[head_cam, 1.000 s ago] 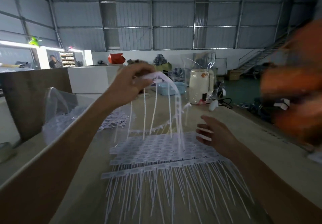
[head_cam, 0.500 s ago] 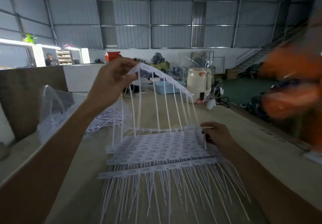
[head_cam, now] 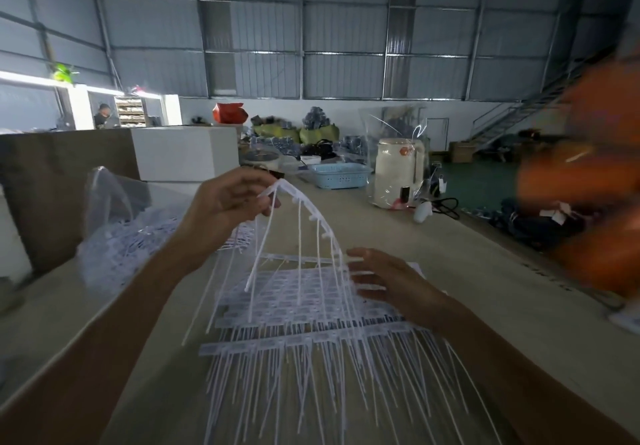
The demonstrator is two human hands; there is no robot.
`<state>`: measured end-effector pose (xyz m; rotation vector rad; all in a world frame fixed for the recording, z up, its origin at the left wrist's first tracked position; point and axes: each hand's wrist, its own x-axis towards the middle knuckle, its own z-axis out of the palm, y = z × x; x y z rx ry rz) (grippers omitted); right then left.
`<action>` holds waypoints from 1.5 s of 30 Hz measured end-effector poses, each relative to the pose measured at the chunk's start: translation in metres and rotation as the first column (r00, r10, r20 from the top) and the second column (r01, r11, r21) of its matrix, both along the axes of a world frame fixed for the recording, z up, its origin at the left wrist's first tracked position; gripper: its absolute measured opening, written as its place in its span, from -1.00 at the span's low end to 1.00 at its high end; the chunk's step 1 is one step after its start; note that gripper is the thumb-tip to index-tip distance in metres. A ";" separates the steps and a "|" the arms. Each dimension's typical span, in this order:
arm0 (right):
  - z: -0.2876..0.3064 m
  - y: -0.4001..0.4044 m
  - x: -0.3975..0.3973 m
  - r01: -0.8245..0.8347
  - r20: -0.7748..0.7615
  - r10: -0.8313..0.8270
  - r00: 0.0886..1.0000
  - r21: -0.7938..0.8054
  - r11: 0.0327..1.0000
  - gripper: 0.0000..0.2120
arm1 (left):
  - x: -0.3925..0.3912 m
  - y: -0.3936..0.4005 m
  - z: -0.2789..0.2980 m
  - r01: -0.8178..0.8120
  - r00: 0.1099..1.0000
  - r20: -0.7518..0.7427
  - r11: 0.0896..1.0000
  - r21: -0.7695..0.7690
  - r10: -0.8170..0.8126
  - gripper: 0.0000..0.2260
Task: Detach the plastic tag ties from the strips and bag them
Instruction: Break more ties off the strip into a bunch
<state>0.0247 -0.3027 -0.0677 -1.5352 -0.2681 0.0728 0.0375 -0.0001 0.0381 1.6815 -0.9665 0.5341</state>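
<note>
My left hand (head_cam: 227, 199) pinches one end of a white plastic strip (head_cam: 313, 214) and lifts it in an arch above the table. Several thin tag ties (head_cam: 299, 237) hang from that strip. My right hand (head_cam: 388, 280) hovers at the strip's lower end with fingers spread and relaxed, and whether it touches the ties I cannot tell. Below lies a stack of more white tie strips (head_cam: 294, 309), their long tails fanning toward me. A clear plastic bag (head_cam: 114, 237) with loose ties sits at the left.
A brown cardboard wall (head_cam: 62, 181) stands at the left behind the bag. Farther back on the table are a blue basket (head_cam: 341, 175) and a cream kettle (head_cam: 398, 171) wrapped in clear film. A blurred orange shape (head_cam: 588, 181) moves at the right.
My right hand has let go of the strip's lower end and opened its fingers. The lifted strip bends into a rounder arch, and my left hand has dropped a little.
</note>
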 end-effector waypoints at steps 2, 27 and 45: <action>-0.001 0.005 -0.005 -0.068 0.046 0.074 0.996 -0.121 0.990 -0.63 | -0.001 0.004 0.000 0.017 1.000 0.019 1.000 0.002 -0.017 -0.75; 0.013 -0.027 -0.029 0.030 -0.106 -0.049 0.993 -0.177 0.984 -0.86 | 0.005 -0.027 -0.079 -0.462 0.883 0.368 0.672 0.579 0.291 -0.52; 0.019 -0.027 -0.044 0.420 0.488 -0.177 0.855 -0.452 0.787 -0.88 | 0.012 -0.124 -0.067 -0.405 0.894 0.443 0.555 0.727 0.073 -0.73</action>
